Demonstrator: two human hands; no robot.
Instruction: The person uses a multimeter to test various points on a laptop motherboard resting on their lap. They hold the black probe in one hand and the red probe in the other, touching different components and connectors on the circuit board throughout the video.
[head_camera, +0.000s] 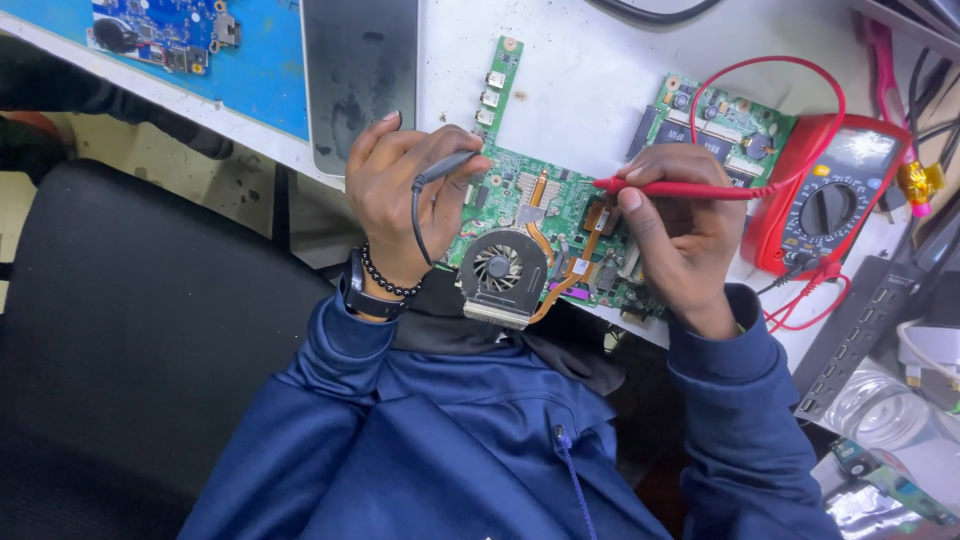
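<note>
- The green laptop motherboard (545, 225) lies on the white workbench (590, 90), its near edge hanging over the bench edge above the person's lap.
- The left hand (400, 195) rests at the motherboard's left edge; thumb and forefinger pinch the black multimeter probe (450, 165), tip down on the board, its black lead looping past the wrist.
- The right hand (685, 225) sits over the motherboard's right side; its fingers pinch the red multimeter probe (680, 188), which lies almost flat, tip pointing left onto the board.
- A round black cooling fan (500, 268) with copper heat pipes (570, 265) sits on the motherboard's near edge, between the two hands.
- The right hand hides the board's right corner.
- Just right of the motherboard stands a red multimeter (830, 205) with a black dial, a red lead (790, 65) arching above it.
- Behind the motherboard's right end lies a second green circuit board (720, 125).
- Left of the motherboard's far end lies a dark grey panel (360, 70), then a blue mat (260, 70) bearing a blue circuit board (165, 30).
- Far right of the motherboard, a black port strip (855, 340) and a clear plastic bottle (890, 415).
</note>
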